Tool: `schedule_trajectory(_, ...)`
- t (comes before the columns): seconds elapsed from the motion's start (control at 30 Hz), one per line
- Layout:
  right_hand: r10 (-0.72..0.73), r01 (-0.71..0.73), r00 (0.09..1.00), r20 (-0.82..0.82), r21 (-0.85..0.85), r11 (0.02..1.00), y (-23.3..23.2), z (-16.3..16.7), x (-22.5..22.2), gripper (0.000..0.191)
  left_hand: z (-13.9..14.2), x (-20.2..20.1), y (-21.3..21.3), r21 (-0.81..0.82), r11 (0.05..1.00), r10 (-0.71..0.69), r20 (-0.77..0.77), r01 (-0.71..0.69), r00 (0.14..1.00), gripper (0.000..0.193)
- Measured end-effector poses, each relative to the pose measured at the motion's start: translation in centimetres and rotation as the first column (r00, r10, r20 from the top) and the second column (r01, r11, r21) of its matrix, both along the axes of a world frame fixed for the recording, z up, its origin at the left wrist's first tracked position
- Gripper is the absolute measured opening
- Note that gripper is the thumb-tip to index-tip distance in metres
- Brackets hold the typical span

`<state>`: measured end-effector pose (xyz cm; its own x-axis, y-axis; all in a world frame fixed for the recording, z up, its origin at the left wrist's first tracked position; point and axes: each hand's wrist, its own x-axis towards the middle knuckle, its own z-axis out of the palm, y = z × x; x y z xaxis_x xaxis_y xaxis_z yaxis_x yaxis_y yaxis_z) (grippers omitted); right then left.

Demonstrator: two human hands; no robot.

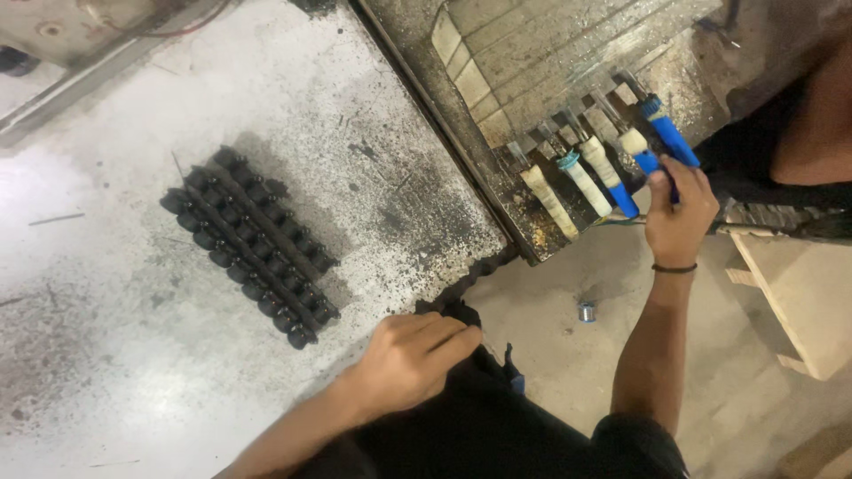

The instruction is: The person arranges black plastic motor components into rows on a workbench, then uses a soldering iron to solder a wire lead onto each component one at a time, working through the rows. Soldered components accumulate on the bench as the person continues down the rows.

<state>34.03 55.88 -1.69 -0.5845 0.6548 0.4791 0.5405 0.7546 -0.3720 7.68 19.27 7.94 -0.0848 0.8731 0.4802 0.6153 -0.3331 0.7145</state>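
My right hand (678, 208) grips the end of a blue-handled tool (667, 135) at the far right of a row of several hand tools with cream and blue handles (581, 177), their blades lying on a grimy metal slab (532, 62). My left hand (410, 357) rests fingers-curled on a dark black object (457, 312) at the near edge of the worn grey-white table (133, 337); whether it grips it is unclear. A cluster of small black cylindrical parts (250, 241) lies in rows on the table, left of my left hand.
A small metal ring (586, 311) lies on the floor between my arms. A wooden bench (803, 293) stands at the right. Another person's limb (821, 124) shows at the upper right. A metal rail (80, 75) crosses the top left.
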Motion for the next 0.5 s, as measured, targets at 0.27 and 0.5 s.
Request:
schedule_trajectory(0.27,-0.035,0.043,0.978,0.207,-0.034,0.998,4.9,1.3,-2.0,0.026,0.4,-0.3,-0.6,0.007,0.993,0.120,0.012,-0.120,0.993,0.034)
schedule_trajectory(0.5,-0.018,0.017,0.997,0.073,0.026,1.000,-8.4,3.8,4.3,0.026,-1.2,-0.4,0.8,-0.138,0.986,0.129,0.267,-0.095,0.955,0.016)
